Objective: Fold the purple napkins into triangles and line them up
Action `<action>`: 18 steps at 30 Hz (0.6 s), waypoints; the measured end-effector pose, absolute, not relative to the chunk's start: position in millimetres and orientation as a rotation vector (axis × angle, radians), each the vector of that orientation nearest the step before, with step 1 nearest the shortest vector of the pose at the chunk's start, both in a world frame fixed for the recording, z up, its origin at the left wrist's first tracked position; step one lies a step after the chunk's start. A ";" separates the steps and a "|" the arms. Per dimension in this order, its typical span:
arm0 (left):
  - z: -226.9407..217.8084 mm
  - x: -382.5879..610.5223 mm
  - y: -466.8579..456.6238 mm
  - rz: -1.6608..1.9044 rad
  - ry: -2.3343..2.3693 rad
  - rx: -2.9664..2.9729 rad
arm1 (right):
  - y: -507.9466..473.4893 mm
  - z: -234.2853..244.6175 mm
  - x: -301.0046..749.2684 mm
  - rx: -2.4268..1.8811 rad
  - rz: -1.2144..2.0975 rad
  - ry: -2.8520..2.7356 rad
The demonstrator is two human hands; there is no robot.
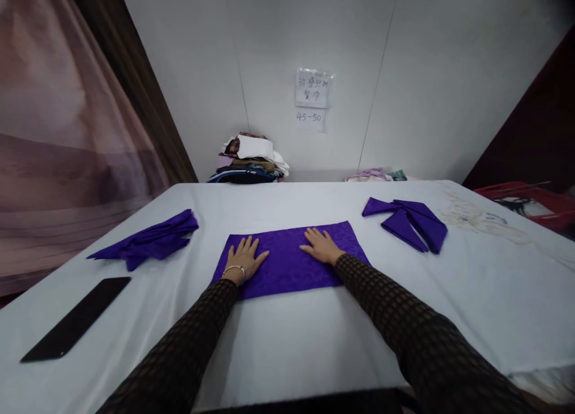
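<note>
A purple patterned napkin [287, 264] lies flat as a wide rectangle in the middle of the table. Flat on its left part rests my left hand [244, 259], fingers spread, with a bracelet at the wrist. My right hand [321, 245] presses on the upper right part, its fingers also stretched out. Neither hand grips anything. To the left is a bunched purple napkin [155, 239] with pleats and a pointed end. On the right sits a purple napkin [417, 219] folded into pointed strips.
A white cloth [287, 348] covers the table. A dark flat slab [78, 318] lies at the left. Behind the far edge are a pile of folded clothes [254, 159] and a smaller cloth heap [372, 175]. A red basket [530, 201] stands beyond the right edge.
</note>
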State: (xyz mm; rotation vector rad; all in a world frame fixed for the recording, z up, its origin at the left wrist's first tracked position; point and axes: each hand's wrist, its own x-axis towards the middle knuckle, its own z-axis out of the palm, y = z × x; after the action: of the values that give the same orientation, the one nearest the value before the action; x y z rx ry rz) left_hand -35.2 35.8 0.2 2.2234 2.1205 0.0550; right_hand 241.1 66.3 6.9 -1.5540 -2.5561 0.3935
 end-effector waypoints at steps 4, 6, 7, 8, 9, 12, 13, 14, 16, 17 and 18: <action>-0.6 -34.9 35.2 0.056 2.124 2.230 | 87.0 4.5 325.6 -2.014 0.295 -2.291; -1.4 -35.1 35.9 0.058 2.125 2.232 | 89.9 6.2 351.4 -2.209 0.243 -2.124; -2.0 -35.3 36.3 0.059 2.125 2.234 | 89.0 7.4 356.0 -2.255 0.222 -2.072; -2.5 -35.6 36.8 0.059 2.125 2.237 | 86.6 8.6 354.8 -2.256 0.206 -2.057; -3.0 -35.9 37.2 0.060 2.127 2.240 | 83.0 9.7 348.3 -2.210 0.200 -2.086; -4.4 -36.6 37.7 0.073 2.133 2.245 | 67.6 10.2 310.3 -1.855 0.242 -2.350; -4.8 -36.8 37.5 0.076 2.131 2.244 | 62.2 9.2 297.1 -1.733 0.270 -2.433; -5.1 -36.8 37.0 0.077 2.128 2.241 | 57.1 7.6 286.1 -1.648 0.294 -2.491; -5.1 -36.9 35.7 0.080 2.118 2.239 | 49.5 3.4 273.2 -1.576 0.306 -2.544; -4.6 -36.9 35.1 0.082 2.113 2.238 | 47.2 1.1 271.2 -1.580 0.297 -2.547; -3.4 -37.0 34.7 0.084 2.107 2.236 | 46.1 -1.1 271.2 -1.589 0.282 -2.545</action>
State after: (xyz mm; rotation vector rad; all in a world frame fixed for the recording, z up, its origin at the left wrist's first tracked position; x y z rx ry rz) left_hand -37.0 34.7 -3.4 2.2357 2.1069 0.0844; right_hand 271.2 46.1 -1.1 -1.5893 -2.5447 0.2816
